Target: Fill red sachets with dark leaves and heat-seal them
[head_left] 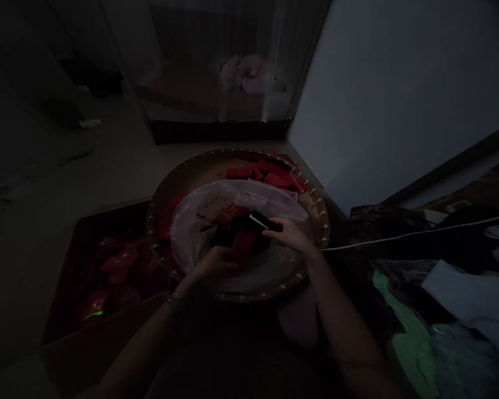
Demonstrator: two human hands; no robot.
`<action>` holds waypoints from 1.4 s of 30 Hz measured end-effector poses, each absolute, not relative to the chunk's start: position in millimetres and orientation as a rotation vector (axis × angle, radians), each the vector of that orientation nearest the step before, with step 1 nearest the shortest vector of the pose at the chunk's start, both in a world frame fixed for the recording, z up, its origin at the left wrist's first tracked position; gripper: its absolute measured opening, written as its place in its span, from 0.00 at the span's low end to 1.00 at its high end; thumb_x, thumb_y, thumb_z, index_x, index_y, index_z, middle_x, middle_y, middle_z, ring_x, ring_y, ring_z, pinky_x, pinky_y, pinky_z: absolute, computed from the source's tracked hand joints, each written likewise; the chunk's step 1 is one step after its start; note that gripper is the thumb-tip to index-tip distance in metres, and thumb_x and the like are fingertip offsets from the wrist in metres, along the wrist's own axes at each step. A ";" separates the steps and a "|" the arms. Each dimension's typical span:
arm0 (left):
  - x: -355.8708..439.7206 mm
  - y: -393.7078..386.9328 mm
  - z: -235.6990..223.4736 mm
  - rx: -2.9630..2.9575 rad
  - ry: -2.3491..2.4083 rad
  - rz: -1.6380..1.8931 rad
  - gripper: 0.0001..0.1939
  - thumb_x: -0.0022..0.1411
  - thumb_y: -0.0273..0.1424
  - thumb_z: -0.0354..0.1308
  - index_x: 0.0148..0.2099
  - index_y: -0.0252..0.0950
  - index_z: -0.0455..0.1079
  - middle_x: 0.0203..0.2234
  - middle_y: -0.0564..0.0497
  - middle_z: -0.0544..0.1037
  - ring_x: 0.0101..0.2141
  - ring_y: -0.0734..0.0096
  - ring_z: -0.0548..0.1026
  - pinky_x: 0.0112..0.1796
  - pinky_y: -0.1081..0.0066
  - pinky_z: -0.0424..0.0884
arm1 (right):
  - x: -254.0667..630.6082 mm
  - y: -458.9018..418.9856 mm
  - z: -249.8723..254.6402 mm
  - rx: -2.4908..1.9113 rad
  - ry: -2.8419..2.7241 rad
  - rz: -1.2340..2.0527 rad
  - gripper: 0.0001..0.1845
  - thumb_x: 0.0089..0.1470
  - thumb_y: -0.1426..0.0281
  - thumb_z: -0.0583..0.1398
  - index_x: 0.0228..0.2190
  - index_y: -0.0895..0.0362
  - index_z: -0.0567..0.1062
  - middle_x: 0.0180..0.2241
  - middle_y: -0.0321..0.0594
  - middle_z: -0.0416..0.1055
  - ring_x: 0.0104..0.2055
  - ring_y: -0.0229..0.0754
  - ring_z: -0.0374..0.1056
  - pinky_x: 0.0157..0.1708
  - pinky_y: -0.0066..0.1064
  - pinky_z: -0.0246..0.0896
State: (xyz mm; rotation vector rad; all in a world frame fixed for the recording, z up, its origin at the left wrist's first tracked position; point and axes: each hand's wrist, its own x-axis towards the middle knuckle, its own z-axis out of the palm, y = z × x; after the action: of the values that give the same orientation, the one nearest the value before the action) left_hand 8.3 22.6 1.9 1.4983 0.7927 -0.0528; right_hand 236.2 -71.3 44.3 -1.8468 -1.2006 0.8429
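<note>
My right hand (291,235) is closed on a dark, flat object with a bright strip along one side (264,220); its kind is hard to make out in the dim light. My left hand (217,261) curls against a red packet (244,245), and its fingers seem to grip the packet's lower left side. Both hands are over a clear plastic bag or sheet (270,194) spread in a round woven bamboo tray (183,170). Dark contents lie around the red packet, and another red packet (234,212) rests just behind it.
Several red packets (276,178) lie at the tray's back right. On the left stands a box (77,260) of red-wrapped items (120,266). Clothes (466,293) are heaped at right below a pale cord (399,238). A white wall (399,94) and a netted bed (216,105) stand beyond.
</note>
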 end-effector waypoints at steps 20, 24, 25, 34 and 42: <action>15.4 20.7 -1.8 1.597 0.702 -0.069 0.19 0.42 0.35 0.64 0.36 0.27 0.76 0.21 0.55 0.72 0.24 0.74 0.67 0.25 0.77 0.57 | 209.6 -70.5 34.4 -2.142 -1.705 0.624 0.20 0.59 0.55 0.54 0.41 0.58 0.74 0.41 0.46 0.75 0.41 0.46 0.71 0.36 0.31 0.58; 15.7 17.2 1.6 1.578 0.712 -0.080 0.19 0.41 0.35 0.64 0.35 0.26 0.76 0.20 0.56 0.70 0.22 0.76 0.64 0.24 0.78 0.55 | 206.6 -67.0 28.5 -2.048 -1.656 0.585 0.16 0.57 0.57 0.58 0.36 0.57 0.77 0.38 0.42 0.76 0.40 0.44 0.71 0.37 0.30 0.58; 15.5 17.0 2.1 1.572 0.720 -0.079 0.19 0.40 0.34 0.64 0.35 0.27 0.76 0.20 0.56 0.70 0.22 0.76 0.64 0.24 0.78 0.55 | 207.1 -66.7 26.1 -2.032 -1.631 0.582 0.16 0.56 0.57 0.59 0.35 0.57 0.77 0.37 0.42 0.76 0.39 0.43 0.71 0.37 0.29 0.58; 15.3 17.2 2.2 1.539 0.700 -0.073 0.18 0.41 0.34 0.63 0.34 0.27 0.76 0.21 0.56 0.71 0.23 0.76 0.65 0.25 0.77 0.57 | 209.5 -69.3 28.6 -2.020 -1.548 0.668 0.18 0.56 0.55 0.58 0.37 0.56 0.77 0.35 0.41 0.77 0.37 0.43 0.72 0.32 0.29 0.58; 14.3 17.7 5.9 1.599 0.720 -0.102 0.16 0.41 0.35 0.63 0.31 0.27 0.75 0.19 0.57 0.68 0.21 0.77 0.62 0.23 0.78 0.55 | 209.3 -68.8 28.0 -2.003 -1.493 0.705 0.16 0.54 0.56 0.60 0.35 0.55 0.77 0.33 0.39 0.77 0.35 0.42 0.72 0.32 0.28 0.57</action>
State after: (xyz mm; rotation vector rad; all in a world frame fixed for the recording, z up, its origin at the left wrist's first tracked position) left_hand 14.3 17.7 5.9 1.5993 0.7195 -0.1015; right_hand 209.3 -68.8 28.0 -2.0027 -1.4927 0.7052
